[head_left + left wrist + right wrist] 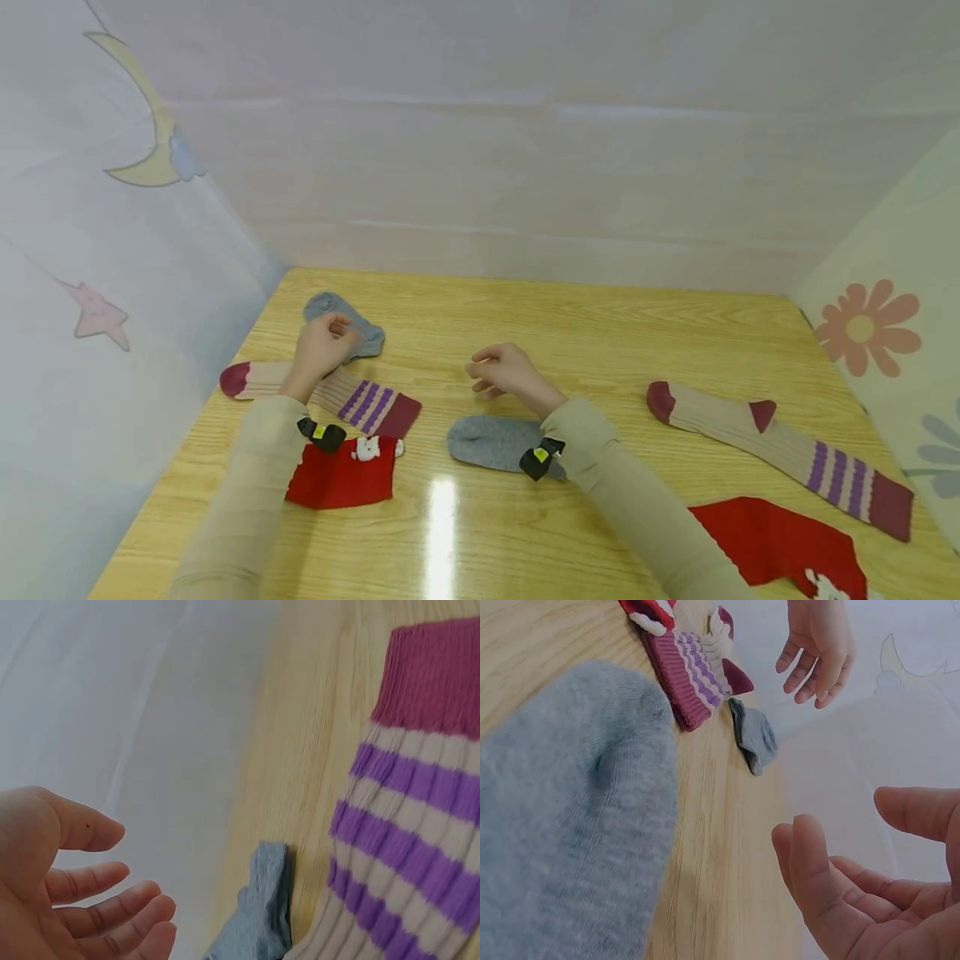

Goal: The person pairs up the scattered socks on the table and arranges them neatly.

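My left hand (322,350), fingers loosely bent and holding nothing, hovers by a grey ankle sock (367,335) at the table's back left. In the left wrist view, thumb and fingertips stand apart with a gap between them. Below that hand lies a beige sock (352,396) with purple stripes and maroon toe and cuff. Over the middle of the table is my right hand (510,372), its fingers loosely curved around nothing. A second grey sock (487,442) lies flat just in front of it, partly hidden by the right wrist.
A red sock (345,479) with a white animal figure lies at the front left, partly behind the left wrist strap. On the right are another beige striped sock (750,425) and a red sock (787,537). Printed cloth walls (525,183) border the wooden table (585,333).
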A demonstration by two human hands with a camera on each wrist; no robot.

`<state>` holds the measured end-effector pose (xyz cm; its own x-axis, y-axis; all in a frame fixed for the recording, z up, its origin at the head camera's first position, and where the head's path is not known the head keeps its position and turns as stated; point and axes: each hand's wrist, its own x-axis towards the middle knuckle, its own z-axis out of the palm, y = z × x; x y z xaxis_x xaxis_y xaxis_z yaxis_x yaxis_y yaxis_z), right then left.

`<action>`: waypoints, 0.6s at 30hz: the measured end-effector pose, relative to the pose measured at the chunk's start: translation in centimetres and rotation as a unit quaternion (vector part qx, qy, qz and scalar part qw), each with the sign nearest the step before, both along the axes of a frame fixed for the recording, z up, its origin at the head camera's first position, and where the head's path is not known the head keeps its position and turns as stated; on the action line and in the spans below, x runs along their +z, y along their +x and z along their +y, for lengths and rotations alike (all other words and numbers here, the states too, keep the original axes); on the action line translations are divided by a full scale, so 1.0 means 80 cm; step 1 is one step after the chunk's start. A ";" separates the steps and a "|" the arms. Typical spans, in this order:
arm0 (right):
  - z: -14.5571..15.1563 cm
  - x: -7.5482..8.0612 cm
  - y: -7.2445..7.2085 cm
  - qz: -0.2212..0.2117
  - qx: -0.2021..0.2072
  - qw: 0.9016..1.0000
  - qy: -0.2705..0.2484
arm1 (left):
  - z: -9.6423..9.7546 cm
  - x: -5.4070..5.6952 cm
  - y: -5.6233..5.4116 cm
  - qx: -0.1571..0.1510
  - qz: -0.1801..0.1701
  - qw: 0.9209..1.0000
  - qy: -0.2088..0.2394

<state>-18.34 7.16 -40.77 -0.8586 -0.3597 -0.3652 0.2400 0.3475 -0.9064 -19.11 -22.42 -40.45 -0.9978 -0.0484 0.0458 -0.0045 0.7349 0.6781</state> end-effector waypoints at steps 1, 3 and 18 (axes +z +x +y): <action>-0.003 0.000 -0.002 -0.004 -0.001 1.000 -0.003 | -0.003 0.000 -0.002 0.006 -0.004 1.000 0.000; -0.010 -0.001 -0.005 -0.012 -0.006 1.000 -0.012 | -0.008 -0.001 -0.007 0.016 -0.012 1.000 -0.001; -0.054 -0.011 -0.017 -0.044 -0.022 0.999 -0.014 | -0.063 -0.005 -0.033 0.017 -0.053 0.996 -0.071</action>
<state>-19.71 2.87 -41.67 -0.8386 -0.3336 -0.4307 0.3336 0.3106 -0.8901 -21.73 -27.46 -40.82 -0.9952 -0.0832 -0.0508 -0.0973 0.8214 0.5620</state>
